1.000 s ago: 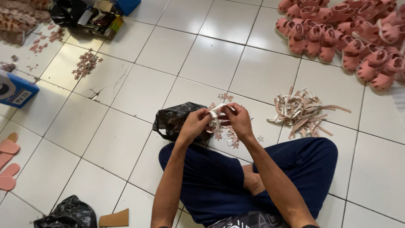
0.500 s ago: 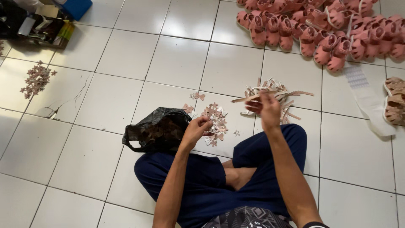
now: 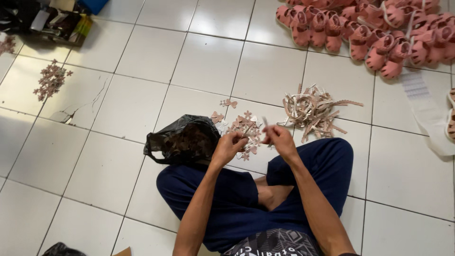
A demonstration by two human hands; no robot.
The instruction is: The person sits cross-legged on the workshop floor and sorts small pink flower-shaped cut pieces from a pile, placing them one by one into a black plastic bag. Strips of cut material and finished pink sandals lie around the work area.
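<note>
Fingers (image 3: pixel 235 138) pinch thin strip (image 3: pixel 248 129); black bag (image 3: pixel 182 140) left; strap pile (image 3: pixel 313 110) right.

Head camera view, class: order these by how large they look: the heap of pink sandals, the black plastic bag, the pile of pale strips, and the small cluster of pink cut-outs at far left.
1. Heap of pink sandals, partly cut off by the frame.
2. Black plastic bag.
3. Pile of pale strips, looking close in size to the bag, so this order is unsure.
4. Small cluster of pink cut-outs.
</note>
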